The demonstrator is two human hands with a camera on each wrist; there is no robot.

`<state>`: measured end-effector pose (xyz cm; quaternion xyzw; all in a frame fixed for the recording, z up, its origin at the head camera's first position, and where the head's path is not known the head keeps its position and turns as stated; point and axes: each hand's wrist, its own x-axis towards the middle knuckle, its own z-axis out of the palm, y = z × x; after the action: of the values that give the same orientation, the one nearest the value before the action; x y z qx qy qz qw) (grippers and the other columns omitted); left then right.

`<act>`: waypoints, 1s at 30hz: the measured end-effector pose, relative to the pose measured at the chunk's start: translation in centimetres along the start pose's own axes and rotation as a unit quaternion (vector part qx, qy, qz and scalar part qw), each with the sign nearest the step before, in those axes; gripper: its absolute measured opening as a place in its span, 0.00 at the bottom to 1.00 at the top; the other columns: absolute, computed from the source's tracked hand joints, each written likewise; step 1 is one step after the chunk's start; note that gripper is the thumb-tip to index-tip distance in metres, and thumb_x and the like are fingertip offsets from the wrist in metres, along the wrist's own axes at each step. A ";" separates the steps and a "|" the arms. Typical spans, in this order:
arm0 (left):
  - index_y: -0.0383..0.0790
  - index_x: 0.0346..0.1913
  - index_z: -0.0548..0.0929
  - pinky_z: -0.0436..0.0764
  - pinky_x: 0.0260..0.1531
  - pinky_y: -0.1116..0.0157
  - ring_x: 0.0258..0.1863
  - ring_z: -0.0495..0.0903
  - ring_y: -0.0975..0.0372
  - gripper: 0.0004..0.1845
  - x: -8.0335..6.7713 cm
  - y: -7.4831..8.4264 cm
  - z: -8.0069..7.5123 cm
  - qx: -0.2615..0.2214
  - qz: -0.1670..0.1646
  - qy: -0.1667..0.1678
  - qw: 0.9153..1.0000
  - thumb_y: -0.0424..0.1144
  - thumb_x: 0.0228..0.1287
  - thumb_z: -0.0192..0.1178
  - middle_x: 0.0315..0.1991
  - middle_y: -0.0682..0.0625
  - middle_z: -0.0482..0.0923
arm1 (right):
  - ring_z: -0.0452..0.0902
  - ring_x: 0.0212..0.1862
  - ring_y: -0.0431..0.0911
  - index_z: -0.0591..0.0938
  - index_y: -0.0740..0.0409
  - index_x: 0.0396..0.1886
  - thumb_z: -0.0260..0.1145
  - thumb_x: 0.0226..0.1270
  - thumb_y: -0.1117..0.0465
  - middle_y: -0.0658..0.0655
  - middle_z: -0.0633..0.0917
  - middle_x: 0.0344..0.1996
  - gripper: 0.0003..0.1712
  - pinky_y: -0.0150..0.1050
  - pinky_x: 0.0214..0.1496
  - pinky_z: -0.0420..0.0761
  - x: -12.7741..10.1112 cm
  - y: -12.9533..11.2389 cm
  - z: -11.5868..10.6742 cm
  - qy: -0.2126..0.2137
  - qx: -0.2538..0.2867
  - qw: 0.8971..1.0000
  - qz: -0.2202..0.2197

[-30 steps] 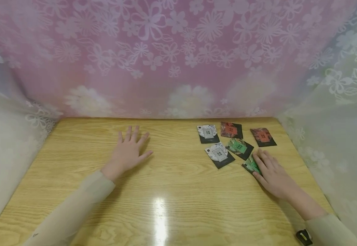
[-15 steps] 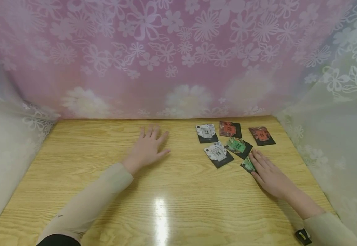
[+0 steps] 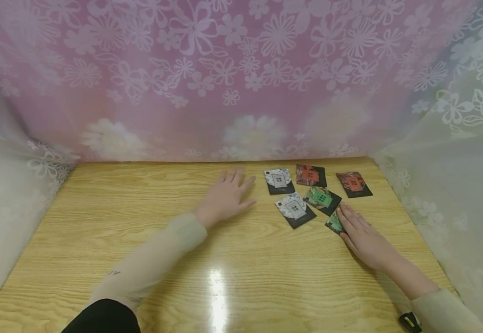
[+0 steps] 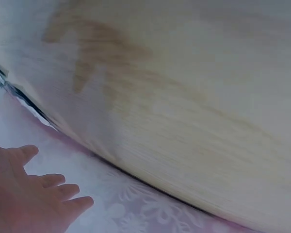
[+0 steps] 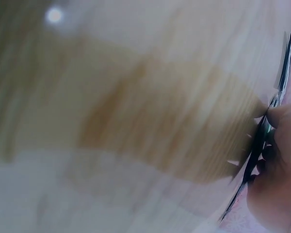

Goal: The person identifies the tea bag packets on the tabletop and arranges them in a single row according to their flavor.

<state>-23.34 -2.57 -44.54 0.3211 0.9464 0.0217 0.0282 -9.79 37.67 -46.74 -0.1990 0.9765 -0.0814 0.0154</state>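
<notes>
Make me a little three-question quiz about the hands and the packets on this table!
1. True or false: the right hand rests on a green packet.
2. How many packets lie on the wooden table?
3. The left hand is: A) holding a red packet, B) flat and open beside the white packets, C) out of sight.

Key: 1 true. 2 six: two white, two red, two green, the other green one at. 3 B.
</notes>
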 end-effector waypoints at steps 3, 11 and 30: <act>0.53 0.88 0.51 0.49 0.88 0.42 0.87 0.48 0.41 0.41 1.0 0.9 -0.2 -0.004 0.008 -0.001 1.000 0.67 0.83 0.41 0.87 0.36 0.44 | 0.48 0.86 0.66 0.54 0.70 0.85 0.54 0.87 0.57 0.73 0.54 0.84 0.38 0.44 0.92 0.36 0.1 0.0 -0.1 -0.014 0.016 1.000 0.013; 0.53 0.88 0.49 0.47 0.89 0.46 0.88 0.43 0.45 0.39 3.7 3.3 0.5 0.012 0.033 -0.023 0.999 0.66 0.84 0.35 0.88 0.39 0.41 | 0.48 0.85 0.68 0.53 0.69 0.85 0.53 0.88 0.56 0.72 0.53 0.85 0.37 0.57 0.91 0.48 0.2 0.0 -0.2 -0.035 0.042 0.998 0.030; 0.52 0.88 0.49 0.51 0.89 0.55 0.88 0.47 0.54 0.33 9.5 6.7 1.0 0.056 0.070 -0.058 0.994 0.55 0.89 0.35 0.89 0.46 0.44 | 0.50 0.85 0.68 0.55 0.69 0.85 0.54 0.87 0.57 0.73 0.54 0.84 0.37 0.61 0.89 0.54 0.1 -0.3 -0.2 -0.028 0.043 0.998 0.028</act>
<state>-26.72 8.52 -45.52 0.3885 0.9180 -0.0482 0.0630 -9.75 37.38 -46.46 -0.1732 0.9764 -0.1176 0.0534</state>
